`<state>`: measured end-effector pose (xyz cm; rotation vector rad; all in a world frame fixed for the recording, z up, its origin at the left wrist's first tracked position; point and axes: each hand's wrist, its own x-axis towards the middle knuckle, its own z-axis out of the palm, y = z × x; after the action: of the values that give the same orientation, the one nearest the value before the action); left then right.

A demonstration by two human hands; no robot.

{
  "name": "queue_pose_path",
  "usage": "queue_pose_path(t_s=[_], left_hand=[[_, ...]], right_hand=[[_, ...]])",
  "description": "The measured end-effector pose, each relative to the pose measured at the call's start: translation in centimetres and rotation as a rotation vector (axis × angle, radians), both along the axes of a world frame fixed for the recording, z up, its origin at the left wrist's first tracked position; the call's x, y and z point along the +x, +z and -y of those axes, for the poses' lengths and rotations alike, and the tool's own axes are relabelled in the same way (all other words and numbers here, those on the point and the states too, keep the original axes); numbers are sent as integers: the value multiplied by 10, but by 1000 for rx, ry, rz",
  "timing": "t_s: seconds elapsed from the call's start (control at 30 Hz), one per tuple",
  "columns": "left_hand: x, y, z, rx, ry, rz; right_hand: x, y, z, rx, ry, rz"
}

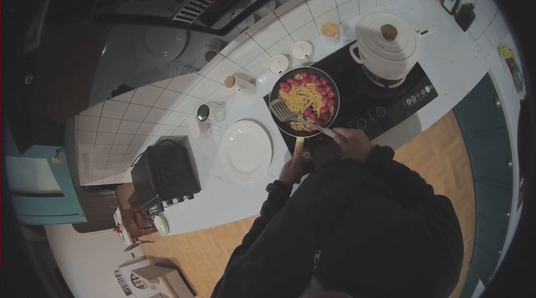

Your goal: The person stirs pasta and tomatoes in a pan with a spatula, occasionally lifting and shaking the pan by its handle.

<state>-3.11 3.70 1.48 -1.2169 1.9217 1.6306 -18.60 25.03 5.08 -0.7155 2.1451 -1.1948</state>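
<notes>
A dark frying pan [333,80] sits on the left part of the black cooktop [357,100]. Inside it lie yellow pieces that look like scrambled egg or pasta [301,99], with red tomato-like pieces [326,94] mostly along the right side. My left hand [291,171] is closed around the pan's light wooden handle [298,146]. In my right hand [354,144] is the handle of a slotted spatula [282,110]; its head rests over the food at the pan's left side. Both sets of fingers are wrapped round what they hold.
A lidded white pot [388,47] stands on the cooktop's far right. Left of the pan, a white plate [246,151] lies on the counter, with a black toaster oven [166,173] beyond. White-lidded jars [302,50] line the tiled wall; bottles [451,0] stand in the back corner.
</notes>
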Motion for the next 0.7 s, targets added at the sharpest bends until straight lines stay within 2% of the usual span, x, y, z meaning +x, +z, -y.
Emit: queue_pose_path(t_s=[0.1, 0.17, 0.2, 0.3, 0.4, 0.6, 0.7], left_hand=[[1, -8, 1, -3, 13, 29], [12, -41, 10, -78, -50, -124], [13, -42, 11, -96, -67, -162], [2, -8, 1, -51, -31, -7], [-2, 1, -1, -24, 6, 49], [-3, 7, -3, -31, -1, 39], [-2, 4, -2, 5, 20, 23]], right_hand=[[0, -11, -6, -14, -42, -239], [-1, -10, -11, 24, -79, -369], [-1, -9, -13, 34, -89, -401], [3, 0, -14, 100, -163, -463], [4, 8, -14, 70, -229, -506], [3, 9, -14, 165, -280, -521], [-6, 13, -15, 176, -275, -171]])
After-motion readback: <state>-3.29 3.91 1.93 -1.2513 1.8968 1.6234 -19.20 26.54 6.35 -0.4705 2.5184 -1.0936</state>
